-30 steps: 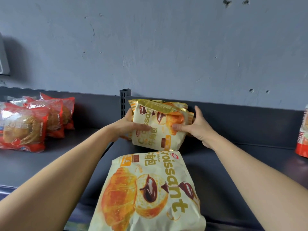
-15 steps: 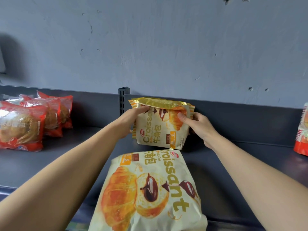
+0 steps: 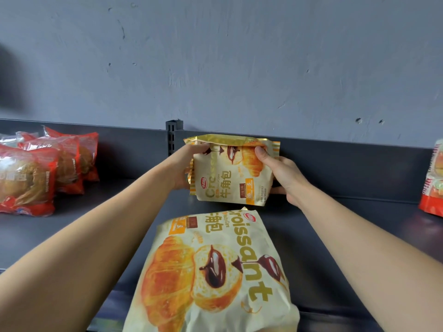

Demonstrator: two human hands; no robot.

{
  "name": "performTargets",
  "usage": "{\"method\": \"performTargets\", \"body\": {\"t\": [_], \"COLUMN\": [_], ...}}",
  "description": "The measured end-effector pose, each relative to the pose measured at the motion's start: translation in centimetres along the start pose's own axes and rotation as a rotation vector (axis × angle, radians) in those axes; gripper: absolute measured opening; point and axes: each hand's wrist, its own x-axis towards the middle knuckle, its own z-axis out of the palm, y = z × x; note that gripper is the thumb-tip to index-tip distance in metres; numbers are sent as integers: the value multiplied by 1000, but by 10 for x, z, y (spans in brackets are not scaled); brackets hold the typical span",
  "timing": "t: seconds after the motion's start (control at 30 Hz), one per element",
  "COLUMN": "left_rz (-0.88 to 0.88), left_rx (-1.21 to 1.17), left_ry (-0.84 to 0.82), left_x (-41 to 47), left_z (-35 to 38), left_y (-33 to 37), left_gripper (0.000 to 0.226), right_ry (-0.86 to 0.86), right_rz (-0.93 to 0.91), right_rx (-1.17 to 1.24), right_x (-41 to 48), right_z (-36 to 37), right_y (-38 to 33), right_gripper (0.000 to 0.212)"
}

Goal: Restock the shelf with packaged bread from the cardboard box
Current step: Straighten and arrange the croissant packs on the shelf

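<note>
A cream and gold croissant bag (image 3: 230,178) stands upright against the back of the dark shelf (image 3: 335,236). My left hand (image 3: 185,164) grips its left side near the top, and my right hand (image 3: 280,173) grips its right side. The edge of another such bag shows just behind it on the left. A second croissant bag (image 3: 215,271) lies flat on the shelf in front, close to me, untouched. The cardboard box is not in view.
Several red bread packets (image 3: 43,173) stand in a row on the left of the shelf. A red and white packet (image 3: 434,183) sits at the right edge. A slotted shelf upright (image 3: 173,133) rises behind the held bag, against a grey wall.
The held bag has been turned from tilted to upright and set against the shelf's back. Both hands have slid up toward its top corners.
</note>
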Motion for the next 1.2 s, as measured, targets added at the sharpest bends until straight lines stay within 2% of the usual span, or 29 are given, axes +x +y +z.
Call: {"method": "performTargets", "body": {"t": [0.07, 0.13, 0.23, 0.33, 0.37, 0.43, 0.47, 0.53, 0.57, 0.6, 0.7, 0.8, 0.87, 0.93, 0.97, 1.03, 1.1, 1.2], "left_rz": [-14, 25, 65, 31, 33, 57, 73, 131, 154, 171, 220, 311, 350, 325, 307, 329, 395, 474], "left_rx": [11, 35, 144, 236, 223, 188, 171, 152, 156, 165, 154, 136, 234, 345, 378, 396, 397, 485], "left_ry": [12, 41, 107, 112, 95, 64, 51, 14, -8, -18, 31, 39, -65, -186, -212, -175, -102, -97], "left_x": [-4, -5, -3, -2, -4, -4, -4, -5, -5, -5, -7, -11, -14, -19, -19, -20, -21, -19], "left_z": [1, 0, -4, -8, -9, -11, -13, -15, -16, -16, -13, -8, -11, -18, -21, -23, -22, -21], "left_y": [-2, 0, -2, -10, -11, -12, -13, -14, -15, -14, -12, -5, 4, 12, 15, 21, 26, 38], "left_gripper": [18, 21, 36, 63, 66, 72, 75, 60, 47, 41, 48, 55, 55, 49, 54, 70, 75, 87], "right_ry": [4, 3, -15, -29, -30, -22, -14, -7, -10, -17, -18, -18, -19, -23, -27, -49, -84, -172], "right_rz": [6, -5, 6, 0, -5, -6, -2, 15, 15, 9, -4, -6, 0, 0, -6, -11, -8, 27], "right_rx": [-8, 8, -20, -34, -26, -3, 4, 6, 2, 5, 44, 67, 107, 152, 168, 176, 166, 160], "right_x": [-2, -4, -6, -8, -9, -8, -8, -10, -11, -12, -13, -13, -12, -10, -9, -7, -6, -4], "right_z": [2, 3, 5, 7, 7, 7, 7, 6, 6, 5, 6, 9, 11, 12, 13, 12, 12, 8], "right_y": [1, -2, -3, -2, -2, 1, 2, 5, 5, 4, 1, 4, 8, 10, 11, 12, 14, 15], "right_gripper": [72, 66, 49, 42, 42, 54, 67, 94, 100, 96, 67, 79, 89, 91, 90, 94, 97, 95]}}
